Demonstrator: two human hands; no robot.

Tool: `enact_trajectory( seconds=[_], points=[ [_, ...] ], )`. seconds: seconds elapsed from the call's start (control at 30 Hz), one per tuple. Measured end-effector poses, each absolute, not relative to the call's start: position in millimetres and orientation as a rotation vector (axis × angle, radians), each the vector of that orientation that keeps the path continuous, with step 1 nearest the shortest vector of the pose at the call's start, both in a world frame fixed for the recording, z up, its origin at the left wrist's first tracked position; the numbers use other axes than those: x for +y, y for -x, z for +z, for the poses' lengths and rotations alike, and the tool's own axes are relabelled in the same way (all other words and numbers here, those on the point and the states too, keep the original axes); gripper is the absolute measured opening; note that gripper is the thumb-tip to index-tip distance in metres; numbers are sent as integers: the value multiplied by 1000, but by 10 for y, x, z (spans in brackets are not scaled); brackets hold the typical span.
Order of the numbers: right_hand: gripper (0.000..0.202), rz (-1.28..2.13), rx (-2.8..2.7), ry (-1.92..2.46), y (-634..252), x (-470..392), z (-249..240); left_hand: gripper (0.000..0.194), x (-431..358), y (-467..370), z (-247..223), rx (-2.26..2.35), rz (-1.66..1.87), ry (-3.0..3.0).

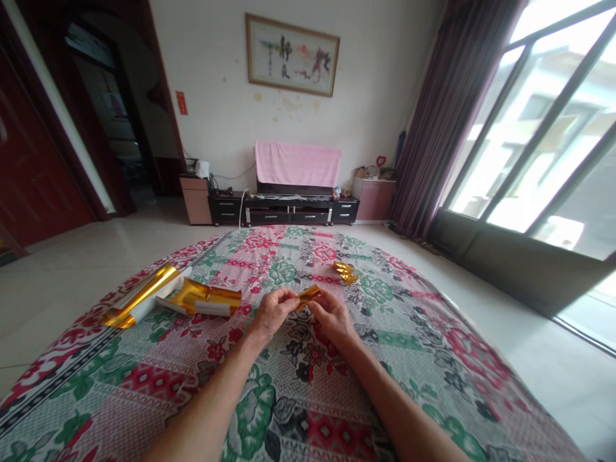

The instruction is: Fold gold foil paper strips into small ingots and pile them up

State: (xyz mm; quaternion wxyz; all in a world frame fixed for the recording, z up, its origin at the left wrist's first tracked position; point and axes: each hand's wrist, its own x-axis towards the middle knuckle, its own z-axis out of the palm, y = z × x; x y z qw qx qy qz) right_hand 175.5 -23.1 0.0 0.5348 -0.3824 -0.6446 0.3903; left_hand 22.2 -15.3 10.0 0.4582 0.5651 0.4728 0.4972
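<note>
Between my two hands is a small piece of gold foil paper (308,296), pinched at its left end by my left hand (275,312) and at its right end by my right hand (333,313). Both hands are just above the flowered cloth (255,410). Beyond my right hand lie several folded gold pieces (346,273) close together. Left of my left hand, curled gold sheets with white undersides (206,299) rest on the cloth, beside a longer gold roll (144,296).
The cloth has a rounded far edge, with pale floor tiles (443,269) past it. Against the far wall stands a low black cabinet (289,212) with a pink cloth (298,163) above it. A dark curtain (433,122) and windows are at the right.
</note>
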Motion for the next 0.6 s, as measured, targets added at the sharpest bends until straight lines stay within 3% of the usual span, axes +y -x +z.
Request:
enact_trajectory(
  seconds=[0.2, 0.37, 0.6],
  points=[
    [19, 1011, -1366, 897, -1684, -263, 14, 20, -229, -247, 189, 1056, 1153, -1335],
    [21, 776, -1590, 1033, -1669, -328, 10, 35, -237, -226, 235, 999, 1158, -1338],
    [18, 558, -1767, 1120, -1646, -417, 119, 29, -204, -218, 153, 943, 1156, -1309]
  ],
)
